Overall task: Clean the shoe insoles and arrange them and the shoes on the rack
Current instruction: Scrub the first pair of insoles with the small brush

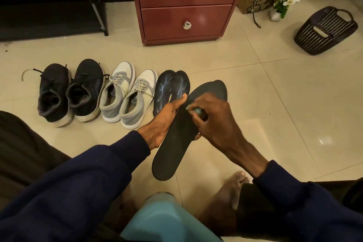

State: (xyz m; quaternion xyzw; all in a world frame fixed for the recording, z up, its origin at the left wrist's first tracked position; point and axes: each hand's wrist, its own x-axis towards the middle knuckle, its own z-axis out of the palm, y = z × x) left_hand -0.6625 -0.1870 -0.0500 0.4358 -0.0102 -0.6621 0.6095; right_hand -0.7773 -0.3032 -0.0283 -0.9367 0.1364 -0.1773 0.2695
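Your left hand (pixel 165 121) grips the black insole (pixel 172 153) above the floor, thumb along one edge, fingers wrapped beneath. Your right hand (pixel 212 121) pinches a small pale-green item (pixel 196 111) against its upper face, fingers bunched. Black sneakers (pixel 70 92), grey sneakers (pixel 127 94) and a dark pair (pixel 170 86) stand in a row behind; your left hand and the insole partly hide the dark pair. The rack (pixel 49 5) stands far left, near a red drawer unit (pixel 186 5).

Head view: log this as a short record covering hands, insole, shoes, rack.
left hand: grips insole
right hand: pinches greenish item against insole
black shoes: paired on floor
grey shoes: on floor, right of black shoes
rack: far left, behind shoes
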